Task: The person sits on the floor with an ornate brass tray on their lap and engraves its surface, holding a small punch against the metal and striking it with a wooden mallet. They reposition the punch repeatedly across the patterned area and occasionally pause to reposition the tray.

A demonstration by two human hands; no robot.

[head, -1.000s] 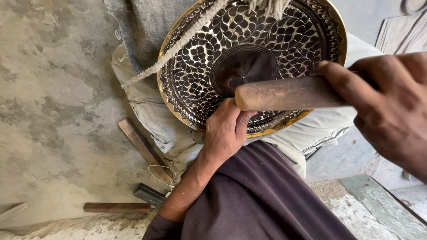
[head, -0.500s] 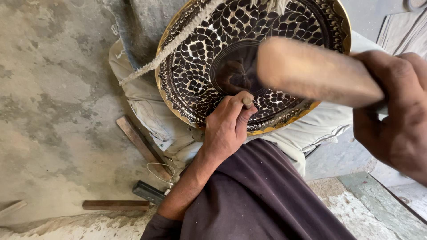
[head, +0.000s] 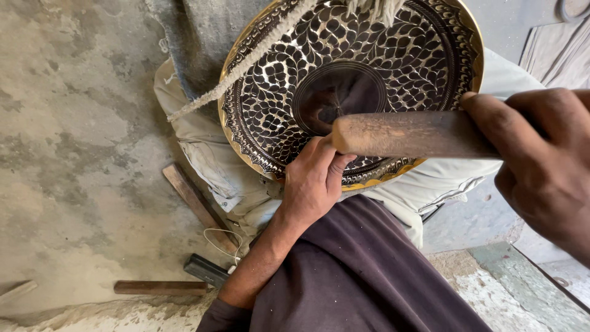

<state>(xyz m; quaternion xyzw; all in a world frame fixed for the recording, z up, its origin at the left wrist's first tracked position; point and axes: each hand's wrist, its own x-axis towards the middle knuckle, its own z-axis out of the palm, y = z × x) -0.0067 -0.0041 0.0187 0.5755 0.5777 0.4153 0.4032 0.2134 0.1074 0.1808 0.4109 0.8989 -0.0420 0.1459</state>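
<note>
Round brass plate (head: 369,74) with black leaf engraving, propped on a pale cushion (head: 203,160); all positions below taken from this plate.

Left hand (head: 313,184): at the plate's lower rim, fingers curled shut, apparently pinching a small tool against the engraved band just below the dark centre disc (head: 340,95). Tool itself hidden by the fingers; kind not determinable.

Right hand (head: 541,166): to the right of the plate, fist closed around a wooden mallet handle (head: 412,134). Handle now lying level across the plate's lower half, blunt end directly over the left hand's fingers. Half a second ago raised and tilted higher over the centre disc; now dropped to the fingers. Judged as a striking stroke at or near contact, so engraving work in progress rather than paused.

Plate position unchanged across the interval, left hand in the same spot on the rim.

Frayed rope (head: 246,61) running diagonally over the plate's upper left edge. Below and left of the plate, on the concrete floor (head: 74,154): wooden strips (head: 196,206), a dark flat tool (head: 209,270).
</note>
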